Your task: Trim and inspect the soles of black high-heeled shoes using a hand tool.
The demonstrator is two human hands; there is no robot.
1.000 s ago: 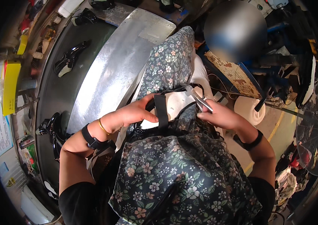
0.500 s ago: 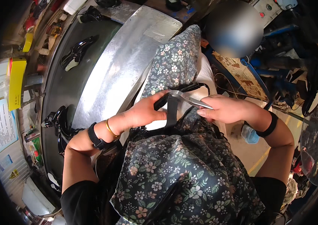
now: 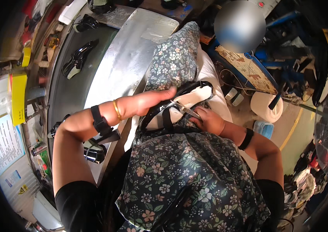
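the white-and-black shoe (image 3: 191, 98) rests on the floral apron (image 3: 179, 174). the right hand (image 3: 209, 120) is wrapped round a metal tool (image 3: 186, 110), pincers perhaps, tip by the shoe's edge; the left hand (image 3: 150, 101) lies alongside, fingers hidden, hold unclear. a loose hold could let the tip skid toward that thumb.

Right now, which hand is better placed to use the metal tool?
Probably the right hand: it holds the metal tool, its tip over the shoe. The left hand, at the shoe's edge, shows no tool.
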